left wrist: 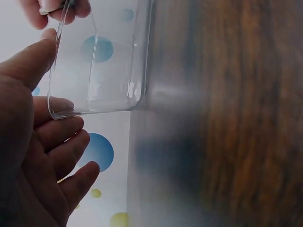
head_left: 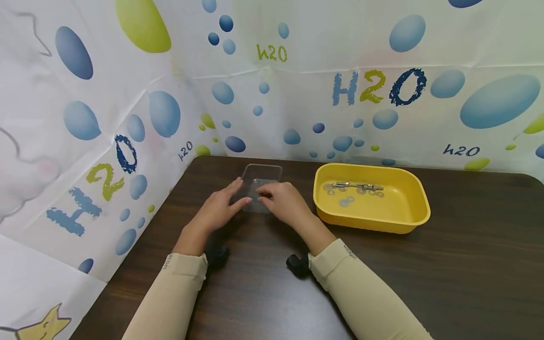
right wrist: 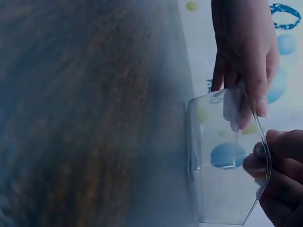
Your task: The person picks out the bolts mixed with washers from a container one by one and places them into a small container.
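Note:
A clear plastic box (head_left: 272, 172) stands on the table between both hands, with a faint shiny patch inside that I cannot identify. My left hand (head_left: 216, 208) rests against its near left corner. In the left wrist view the fingers (left wrist: 68, 152) lie fairly straight, with the thumb close to the rim. My right hand (head_left: 286, 202) is over the box's near right side. Its thumb and fingers pinch a small metal piece (left wrist: 45, 11), mostly hidden by the fingertips, so its exact kind is unclear.
To the right stands a yellow tray (head_left: 395, 203) holding several flat washers (head_left: 344, 202) and metal bolt-like pieces (head_left: 361, 186). Dark wood table (head_left: 255, 293) lies beneath. A printed white sheet (head_left: 306, 108) rises behind and at the left.

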`<state>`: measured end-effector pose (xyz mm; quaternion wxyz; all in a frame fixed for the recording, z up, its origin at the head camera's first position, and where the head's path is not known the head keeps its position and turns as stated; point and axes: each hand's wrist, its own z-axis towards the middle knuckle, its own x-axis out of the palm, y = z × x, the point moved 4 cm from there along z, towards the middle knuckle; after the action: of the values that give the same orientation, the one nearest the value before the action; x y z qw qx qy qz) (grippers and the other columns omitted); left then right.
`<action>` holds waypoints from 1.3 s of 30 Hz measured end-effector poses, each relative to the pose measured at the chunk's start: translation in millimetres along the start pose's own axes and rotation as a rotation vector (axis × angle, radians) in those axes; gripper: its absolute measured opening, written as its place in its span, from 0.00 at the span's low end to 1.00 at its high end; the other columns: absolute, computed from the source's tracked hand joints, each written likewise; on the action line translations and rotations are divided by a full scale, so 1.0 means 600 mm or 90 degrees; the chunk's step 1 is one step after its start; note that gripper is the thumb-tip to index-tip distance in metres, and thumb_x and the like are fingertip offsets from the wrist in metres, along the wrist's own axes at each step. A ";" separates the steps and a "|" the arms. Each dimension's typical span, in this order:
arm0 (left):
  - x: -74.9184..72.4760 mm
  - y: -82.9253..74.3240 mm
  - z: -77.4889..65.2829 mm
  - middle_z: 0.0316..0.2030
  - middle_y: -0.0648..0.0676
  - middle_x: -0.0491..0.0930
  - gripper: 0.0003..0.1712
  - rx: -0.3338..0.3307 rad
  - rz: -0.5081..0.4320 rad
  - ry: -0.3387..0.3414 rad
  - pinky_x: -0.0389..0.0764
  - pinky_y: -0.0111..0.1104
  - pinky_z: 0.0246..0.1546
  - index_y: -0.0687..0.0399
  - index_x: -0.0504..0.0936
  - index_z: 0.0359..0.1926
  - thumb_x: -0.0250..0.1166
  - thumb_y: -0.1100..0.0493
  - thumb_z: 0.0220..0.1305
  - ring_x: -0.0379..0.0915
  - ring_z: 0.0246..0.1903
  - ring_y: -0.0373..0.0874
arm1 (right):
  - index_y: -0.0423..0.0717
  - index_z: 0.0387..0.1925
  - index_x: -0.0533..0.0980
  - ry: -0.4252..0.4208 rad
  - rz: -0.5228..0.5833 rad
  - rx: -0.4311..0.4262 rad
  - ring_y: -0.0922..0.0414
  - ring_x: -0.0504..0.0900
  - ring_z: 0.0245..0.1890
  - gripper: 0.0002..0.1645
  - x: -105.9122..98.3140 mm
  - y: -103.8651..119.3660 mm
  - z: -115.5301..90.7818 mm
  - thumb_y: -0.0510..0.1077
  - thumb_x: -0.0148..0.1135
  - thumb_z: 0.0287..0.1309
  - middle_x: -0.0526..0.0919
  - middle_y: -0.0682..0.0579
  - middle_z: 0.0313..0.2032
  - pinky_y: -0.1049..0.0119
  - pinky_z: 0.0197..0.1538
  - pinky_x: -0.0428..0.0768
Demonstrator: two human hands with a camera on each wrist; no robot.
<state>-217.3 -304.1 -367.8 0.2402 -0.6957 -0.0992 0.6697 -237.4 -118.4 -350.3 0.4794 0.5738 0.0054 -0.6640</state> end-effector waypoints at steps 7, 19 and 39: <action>-0.002 -0.004 0.000 0.77 0.55 0.51 0.45 0.000 0.001 0.004 0.58 0.53 0.71 0.56 0.54 0.76 0.54 0.35 0.70 0.51 0.74 0.54 | 0.45 0.51 0.83 0.049 -0.023 0.000 0.54 0.85 0.50 0.14 0.005 0.001 -0.001 0.43 0.62 0.66 0.87 0.50 0.48 0.58 0.56 0.81; -0.002 -0.004 0.000 0.76 0.55 0.52 0.46 0.001 -0.001 0.002 0.59 0.53 0.71 0.56 0.55 0.76 0.53 0.33 0.69 0.52 0.74 0.54 | 0.45 0.51 0.83 0.070 -0.016 -0.002 0.55 0.84 0.50 0.14 0.003 0.003 -0.004 0.43 0.60 0.67 0.87 0.50 0.48 0.59 0.57 0.81; 0.000 -0.003 -0.001 0.76 0.56 0.52 0.46 0.001 -0.003 -0.002 0.59 0.52 0.71 0.55 0.54 0.76 0.52 0.33 0.69 0.52 0.74 0.53 | 0.44 0.50 0.83 0.071 -0.013 -0.013 0.56 0.84 0.49 0.14 0.006 -0.001 -0.006 0.43 0.60 0.67 0.87 0.51 0.47 0.60 0.56 0.81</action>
<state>-216.2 -302.5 -367.2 0.2425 -0.6939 -0.1007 0.6705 -234.9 -118.4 -354.7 0.4774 0.6048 0.0451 -0.6358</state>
